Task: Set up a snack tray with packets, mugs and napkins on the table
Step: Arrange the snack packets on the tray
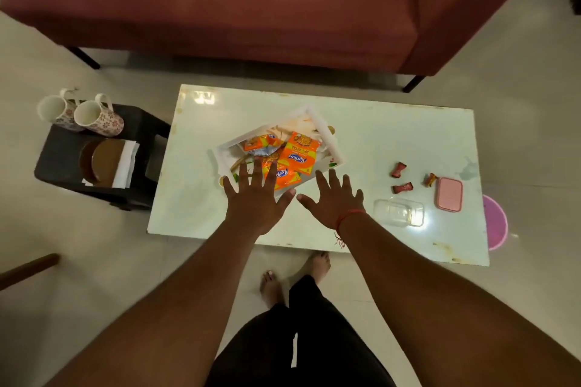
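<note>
A white tray [325, 130] lies at an angle on the white table [393, 135], holding several orange snack packets [298, 152]. My left hand [256, 198] hovers over the tray's near corner with fingers spread and covers part of one packet. Just right of that corner, my right hand [334, 201] is spread flat above the table, holding nothing. Two floral mugs [100, 118] stand on a black stool [63, 163] left of the table, beside white napkins [125, 163] under brown plates [105, 162].
Three red candy wrappers [399, 170], a pink box [449, 194] and a clear plastic container [398, 212] lie on the table's right side. A maroon sofa [251, 3] stands behind the table. A pink lid [495, 221] shows past the right edge. My feet are near the front edge.
</note>
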Demonstrator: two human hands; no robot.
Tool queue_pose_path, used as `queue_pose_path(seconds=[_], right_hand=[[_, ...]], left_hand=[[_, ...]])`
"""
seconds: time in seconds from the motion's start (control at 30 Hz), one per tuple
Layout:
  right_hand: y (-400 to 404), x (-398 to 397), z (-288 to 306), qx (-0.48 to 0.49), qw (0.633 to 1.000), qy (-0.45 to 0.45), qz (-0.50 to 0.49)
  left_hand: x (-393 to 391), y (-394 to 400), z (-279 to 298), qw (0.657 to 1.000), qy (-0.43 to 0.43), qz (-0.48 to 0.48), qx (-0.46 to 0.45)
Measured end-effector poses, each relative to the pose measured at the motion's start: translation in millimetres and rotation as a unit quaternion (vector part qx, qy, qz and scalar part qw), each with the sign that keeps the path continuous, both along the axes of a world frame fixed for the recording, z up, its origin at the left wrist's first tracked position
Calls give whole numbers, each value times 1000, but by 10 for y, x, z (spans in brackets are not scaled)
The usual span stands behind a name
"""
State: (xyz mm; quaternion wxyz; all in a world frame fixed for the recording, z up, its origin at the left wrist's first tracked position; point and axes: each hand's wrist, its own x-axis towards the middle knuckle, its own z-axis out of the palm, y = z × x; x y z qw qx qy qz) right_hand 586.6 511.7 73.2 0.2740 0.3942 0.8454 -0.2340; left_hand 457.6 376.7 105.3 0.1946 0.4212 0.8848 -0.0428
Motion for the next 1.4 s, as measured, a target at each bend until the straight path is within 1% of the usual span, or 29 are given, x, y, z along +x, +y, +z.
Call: queue_pose_path(seconds=[0.17,0.27,0.37,0.43,0.53,0.57,0.63,0.67,0.7,0.73,0.8,0.87,0.97,1.03,1.1,1.17,1.23,1.3,1.4], right_hand=[[234,-111,-493,21,999,8,50],[390,-198,-809,37,998,23,47],[476,-307,-1074,53,995,87,-4],[468,-414,-1185,24,983,145,-107],[501,-652,-1337,-47,939,180,-290],[521,-735,-1392,-84,916,183,-348],[558,-880,-1495,-158,853,184,-462],[577,-936,-1546,-182,825,181,-504],[605,-972,-1599,-196,809,175,-526],[645,-994,-1637,-208,806,167,-529],[748,-990,-1690,-233,819,150,-502],[873,-953,-1710,-218,835,153,-482],[1057,-804,-1654,-77,865,216,-446],[1231,-708,-1598,-6,896,227,-381],[1457,-637,-1588,28,931,207,-299],[1695,-629,-1579,44,952,190,-234],[1895,-680,-1583,56,966,182,-176],[2064,-777,-1607,59,974,175,-133],[2227,-939,-1689,52,972,189,-127]], left_hand=[[-105,188,-435,1000,4,1,-31],[-179,371,-738,999,-17,12,-30],[-224,524,-1057,999,-29,22,-19],[-251,580,-1246,998,-40,29,-26],[-297,640,-1499,998,-46,20,-35],[-314,665,-1563,998,-44,14,-36],[-352,725,-1684,999,-41,7,-27],[-370,751,-1728,999,-43,5,-19],[-394,774,-1758,999,-44,2,-7],[-421,799,-1776,999,-44,-5,8],[-472,841,-1784,997,-38,-34,50],[-526,897,-1794,992,-40,-66,100],[-552,1015,-1796,984,-51,-86,147],[-528,1110,-1804,981,-53,-101,155],[-474,1207,-1819,979,-50,-121,158],[-399,1316,-1860,977,-59,-127,162],[-308,1441,-1910,977,-90,-109,163],[-221,1559,-1951,976,-135,-57,160],[-143,1701,-2022,975,-184,1,122]])
